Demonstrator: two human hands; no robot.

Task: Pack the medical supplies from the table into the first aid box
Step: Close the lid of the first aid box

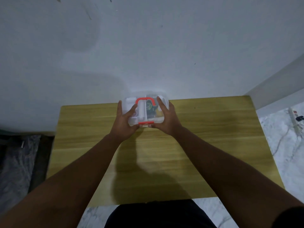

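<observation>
A clear plastic first aid box (148, 111) with an orange handle (145, 99) and an orange front latch (146, 122) is held at the far middle of the wooden table (213, 129). Its lid is down. White rolls and a dark green item show through the lid. My left hand (125, 122) grips the box's left side, fingers spread over the lid. My right hand (166, 119) grips its right side, with the thumb near the latch. Whether the box rests on the table or is lifted slightly is unclear.
A white wall rises right behind the table's far edge. A white power strip (295, 119) with a dark plug lies on the marble floor at the right. Dark cloth (16, 162) lies on the floor at the left.
</observation>
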